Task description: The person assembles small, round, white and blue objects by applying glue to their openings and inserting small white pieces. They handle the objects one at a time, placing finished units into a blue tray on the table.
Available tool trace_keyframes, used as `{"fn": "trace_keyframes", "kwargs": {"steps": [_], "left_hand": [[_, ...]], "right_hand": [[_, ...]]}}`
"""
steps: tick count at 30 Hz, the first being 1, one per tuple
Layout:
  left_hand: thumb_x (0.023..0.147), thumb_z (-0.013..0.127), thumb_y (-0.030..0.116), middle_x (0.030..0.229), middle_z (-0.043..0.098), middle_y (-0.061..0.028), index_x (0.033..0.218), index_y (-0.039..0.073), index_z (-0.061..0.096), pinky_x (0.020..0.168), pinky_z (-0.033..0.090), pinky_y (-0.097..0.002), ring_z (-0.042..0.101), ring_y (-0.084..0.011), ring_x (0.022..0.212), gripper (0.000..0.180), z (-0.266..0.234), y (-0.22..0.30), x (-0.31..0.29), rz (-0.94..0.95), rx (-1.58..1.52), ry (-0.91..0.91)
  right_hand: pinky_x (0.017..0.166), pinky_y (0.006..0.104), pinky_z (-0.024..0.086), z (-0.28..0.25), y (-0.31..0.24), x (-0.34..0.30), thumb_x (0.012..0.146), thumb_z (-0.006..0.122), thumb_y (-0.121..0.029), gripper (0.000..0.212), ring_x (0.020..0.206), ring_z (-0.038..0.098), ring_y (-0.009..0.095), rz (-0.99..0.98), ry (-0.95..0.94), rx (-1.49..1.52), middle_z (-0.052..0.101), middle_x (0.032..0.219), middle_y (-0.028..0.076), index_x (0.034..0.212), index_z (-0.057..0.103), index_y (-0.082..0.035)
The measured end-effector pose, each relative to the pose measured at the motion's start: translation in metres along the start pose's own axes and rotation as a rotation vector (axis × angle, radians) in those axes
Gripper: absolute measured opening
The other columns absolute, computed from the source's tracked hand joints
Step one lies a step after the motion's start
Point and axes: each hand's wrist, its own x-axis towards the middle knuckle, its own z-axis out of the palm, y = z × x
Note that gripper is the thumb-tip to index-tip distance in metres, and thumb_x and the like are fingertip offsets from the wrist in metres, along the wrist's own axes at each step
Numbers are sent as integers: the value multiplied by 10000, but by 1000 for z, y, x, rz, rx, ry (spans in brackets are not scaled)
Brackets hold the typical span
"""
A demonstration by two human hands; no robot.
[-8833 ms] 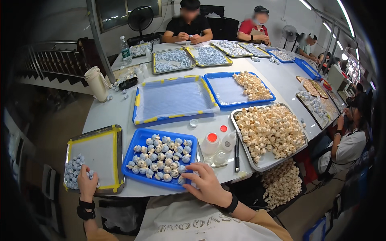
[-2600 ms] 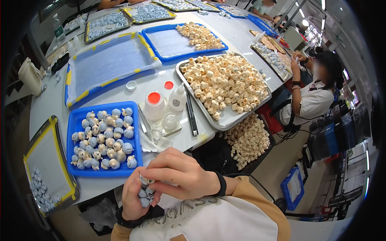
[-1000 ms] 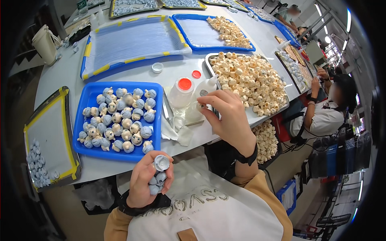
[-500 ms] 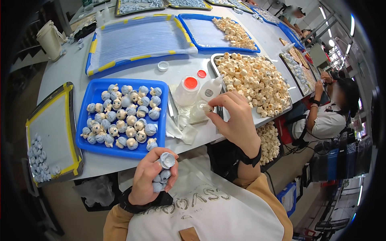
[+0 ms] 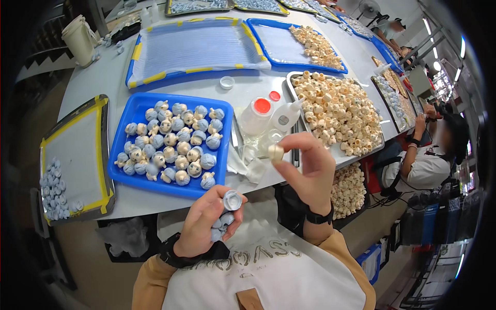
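Pale-blue pieces (image 5: 226, 220) were grasped in the left hand (image 5: 202, 219), one hollow exposed; a cream piece (image 5: 276, 152) was pinched in the right hand (image 5: 311, 173), right of a blue tray (image 5: 224, 150).

Materials, by eye. The pale blue cup (image 5: 232, 200) in your left hand (image 5: 206, 219): smooth, slight sheen inside, plastic-looking. The cream piece (image 5: 276, 152) in your right hand (image 5: 312, 168): smooth, pale; substance uncertain. Blue tray (image 5: 140, 105) before you: moulded plastic, semi-gloss. Silver tray (image 5: 336, 153) to your right: metal, bright rim. Table (image 5: 191, 87): white, smooth, glossy, reflecting light. Jar (image 5: 255, 121) and nozzle bottle (image 5: 284, 118): translucent plastic. Crumpled white sheet (image 5: 254, 170) near your table edge: matt, creased; paper or cloth, you cannot tell which. Lining (image 5: 199, 46) of the far taped tray: finely ribbed. Bag (image 5: 126, 236) below: clear film, crinkled, shiny. Your white top (image 5: 222, 289): matt cloth.
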Motion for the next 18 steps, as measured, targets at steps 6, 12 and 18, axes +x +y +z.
{"fn": "trace_keyframes", "kwargs": {"steps": [6,12,18], "left_hand": [[971,383,349,865,541,-82,1082,-9,442,504,381,-211,496,-101,626,379,0,2,-4,22,98,5],[974,376,347,878,543,-78,1086,2,430,512,382,-207,493,-91,637,367,0,-1,-3,48,103,9],[983,355,352,826,534,-38,1111,-12,429,512,378,-194,475,-64,620,393,3,-4,-4,83,218,-5]], "right_hand": [[722,296,451,14,-23,-9,656,714,24,305,819,586,216,-62,-282,255,623,885,97,942,617,-13],[631,286,431,17,-34,-6,629,719,8,304,725,559,199,-164,-349,-2,610,831,93,923,648,-24],[603,293,429,16,-32,-5,614,784,-174,387,710,552,207,-286,-424,-181,598,815,72,960,664,-48]]}}
